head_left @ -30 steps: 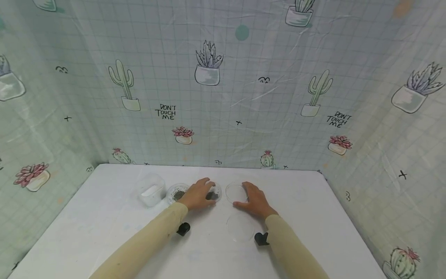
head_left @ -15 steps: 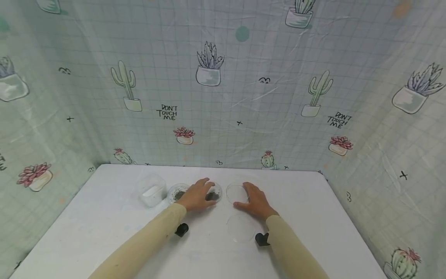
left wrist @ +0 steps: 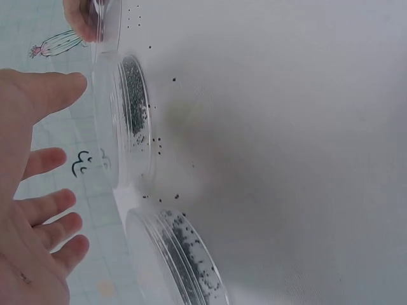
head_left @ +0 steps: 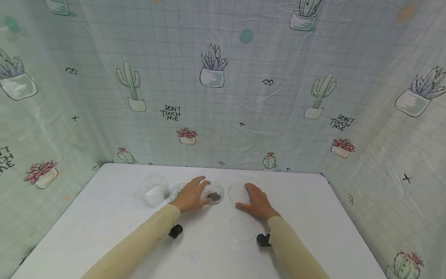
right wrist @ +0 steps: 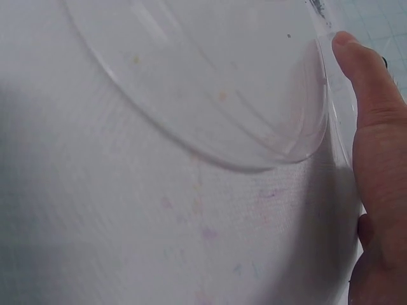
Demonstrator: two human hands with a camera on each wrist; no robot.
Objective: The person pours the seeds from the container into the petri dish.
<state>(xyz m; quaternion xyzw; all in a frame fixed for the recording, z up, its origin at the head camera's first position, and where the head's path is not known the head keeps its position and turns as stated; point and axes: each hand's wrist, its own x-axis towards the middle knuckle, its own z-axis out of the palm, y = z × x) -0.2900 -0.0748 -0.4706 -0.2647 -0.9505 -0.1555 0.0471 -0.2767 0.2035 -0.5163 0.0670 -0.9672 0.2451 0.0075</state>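
In the head view my left hand (head_left: pixel 191 195) is spread just left of a clear petri dish (head_left: pixel 215 195) with dark grains in it. The left wrist view shows its thumb and fingers apart from that dish (left wrist: pixel 133 108), holding nothing. Another petri dish with dark grains (left wrist: pixel 191 260) sits beside it, partly hidden behind the left hand in the head view. My right hand (head_left: pixel 257 202) holds the right side of a third petri dish (head_left: pixel 234 195), thumb at the near rim and fingers at the far rim. No grains show in this one.
A clear round dish or lid (head_left: pixel 242 229) lies nearer, below the right hand. At the left stands a clear plastic tub (head_left: pixel 155 190) with something white in it. Stray dark grains (left wrist: pixel 159 145) are scattered on the white table (head_left: pixel 299 217). A cactus-print curtain (head_left: pixel 237 97) encloses the table.
My left hand has drawn back to the left, off the middle dish of grains, so more of that dish shows. The right hand stays at its dish. The head view has shifted slightly.
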